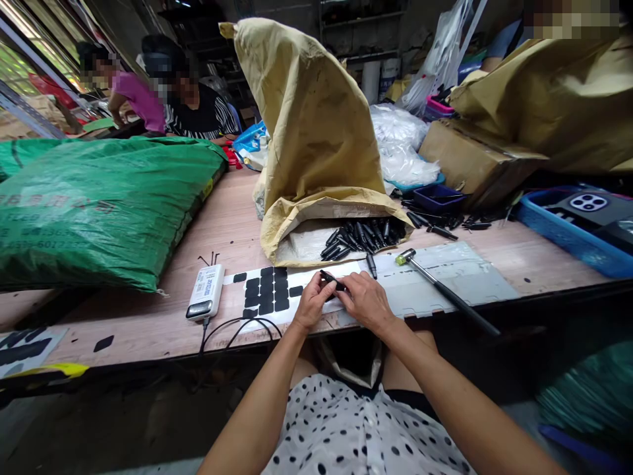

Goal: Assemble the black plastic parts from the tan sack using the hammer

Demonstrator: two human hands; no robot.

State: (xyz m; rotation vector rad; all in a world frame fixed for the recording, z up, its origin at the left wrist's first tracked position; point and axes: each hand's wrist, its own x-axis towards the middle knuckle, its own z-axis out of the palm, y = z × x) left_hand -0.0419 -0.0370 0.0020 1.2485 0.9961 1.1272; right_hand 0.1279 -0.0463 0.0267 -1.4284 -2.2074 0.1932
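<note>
Between my two hands, just above the table's front edge, is a slim black cylindrical part. My left hand grips its left end, fingers closed around it. The fingers of my right hand close on its other end. Another black part lies on the sheet just beyond my right hand. Many more black parts spill from the mouth of a tan sack straight ahead. Left of my hands lies a white sheet with black rounded-square stickers.
A hammer lies on a grey plate at the right, its handle past the edge. A white power bank with a cable and a green sack are at left. A blue basket stands far right. Two people sit at back left.
</note>
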